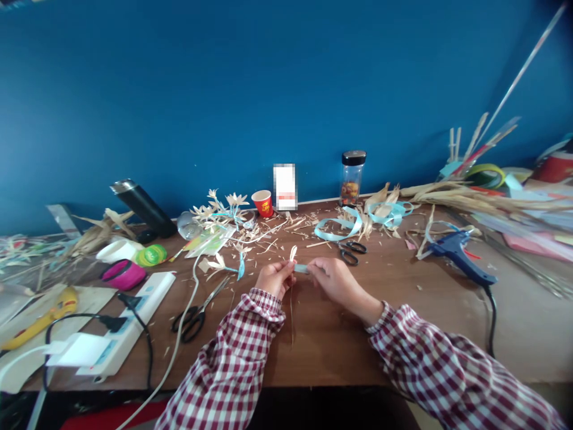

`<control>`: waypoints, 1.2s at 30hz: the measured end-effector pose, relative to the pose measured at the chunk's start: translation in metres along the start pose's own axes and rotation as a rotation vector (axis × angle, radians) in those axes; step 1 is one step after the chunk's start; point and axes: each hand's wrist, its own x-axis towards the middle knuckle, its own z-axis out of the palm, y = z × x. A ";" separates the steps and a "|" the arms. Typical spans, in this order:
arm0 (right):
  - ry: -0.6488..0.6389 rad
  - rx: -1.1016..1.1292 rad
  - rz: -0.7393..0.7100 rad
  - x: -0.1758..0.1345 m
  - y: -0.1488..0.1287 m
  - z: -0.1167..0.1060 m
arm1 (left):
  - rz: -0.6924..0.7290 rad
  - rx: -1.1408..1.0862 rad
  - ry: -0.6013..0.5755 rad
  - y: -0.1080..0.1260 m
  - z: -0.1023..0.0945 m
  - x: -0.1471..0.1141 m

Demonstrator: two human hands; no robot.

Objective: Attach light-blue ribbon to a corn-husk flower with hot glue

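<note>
- At the near side of the surface [331, 361], two checked sleeves [237, 358] come in from left and right, so that the hands meet near the middle.
- From under the left fingers [285, 271], a thin stem [292, 310] runs toward the near edge, its long axis near to far; I cannot tell whether it touches the surface.
- Left of it, well apart from the hands, black-handled scissors [201, 310] lie with their blades pointing far and right.
- The left fingers are pressed together, pinching the base of a pale bud [293, 252], where the stem seems to join.
- Just to the right, the right fingers [317, 267] pinch the right end of a light-blue ribbon [301, 269].
- The ribbon spans the gap between the hands, its long axis left to right, about square to the stem; I judge this crossing to matter most. It looks short, narrow and flat.
- Just beyond the left fingers, the bud points up and far: cream, slim and round-tipped. The left hand is the nearer one.
- Well to the right lies a blue glue gun [461, 257].
- Far left of the bud are pale flowers [219, 215], with a red cup [263, 204] just beside them.
</note>
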 end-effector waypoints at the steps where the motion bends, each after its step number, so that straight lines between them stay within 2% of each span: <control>1: 0.003 0.006 -0.002 0.000 0.000 0.000 | 0.005 -0.006 -0.004 0.000 0.001 0.000; 12: 0.004 0.026 -0.006 -0.004 -0.004 0.001 | 0.092 0.035 0.009 -0.008 0.002 0.002; 17: -0.069 -0.043 0.018 -0.004 0.001 -0.006 | 0.018 0.080 -0.060 -0.003 -0.001 0.003; 22: -0.059 -0.191 0.008 -0.008 0.006 -0.010 | -0.006 0.280 -0.033 -0.003 -0.001 0.004; 26: -0.005 -0.196 0.059 -0.011 0.007 -0.008 | 0.126 0.542 -0.004 -0.009 -0.004 0.004; 29: -0.001 -0.287 0.039 -0.014 0.005 -0.006 | 0.247 0.751 0.003 -0.012 -0.007 0.001; 36: 0.005 -0.384 -0.006 -0.016 0.003 -0.006 | 0.372 0.999 0.046 -0.004 -0.002 0.000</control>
